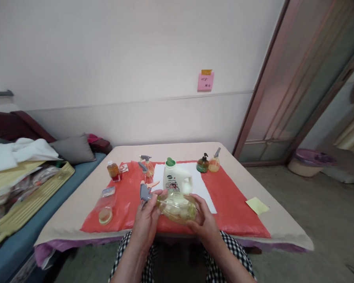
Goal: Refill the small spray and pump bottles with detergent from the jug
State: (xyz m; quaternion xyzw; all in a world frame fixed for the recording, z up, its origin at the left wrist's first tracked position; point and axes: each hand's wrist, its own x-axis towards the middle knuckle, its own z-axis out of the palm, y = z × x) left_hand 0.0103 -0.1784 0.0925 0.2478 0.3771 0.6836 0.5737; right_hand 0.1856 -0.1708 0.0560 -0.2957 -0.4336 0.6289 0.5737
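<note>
A clear yellowish spray bottle [178, 206] lies sideways in the air between my hands, above the table's front edge. My left hand [149, 212] is closed round its neck, just below the grey and pink trigger head [146, 191] that points left. At the right, my right hand [205, 216] grips the bottle's base. Right behind it stands a white jug [172, 177] with a handle and a green cap, partly hidden by the bottle. It rests on a white sheet [205, 192] laid over red plastic [236, 212].
More spray bottles [147, 167] stand left of the jug. A brown-green pump bottle [203, 165] and another spray bottle [214, 164] stand back right. An amber bottle [113, 171] and a tape roll [105, 215] are on the left. A yellow note [257, 205] lies on the right.
</note>
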